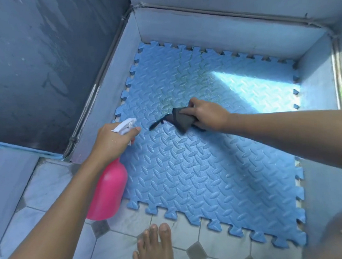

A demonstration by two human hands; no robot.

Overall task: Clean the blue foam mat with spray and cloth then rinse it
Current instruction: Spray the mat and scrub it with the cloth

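Under right grip (207, 114), cloth (180, 121) on mat (199, 167)

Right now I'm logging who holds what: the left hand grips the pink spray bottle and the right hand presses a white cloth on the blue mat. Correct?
Not quite: the cloth is dark grey, not white, as the head view shows. The left hand grips the pink spray bottle, and the right hand presses the cloth on the blue mat.

No text, label, brand, number or sign can be read anywhere in the view. The pink spray bottle (108, 194) is seen to be plain, with no lettering on its visible side, and only an embossed pattern is borne by the blue foam mat (209, 167).
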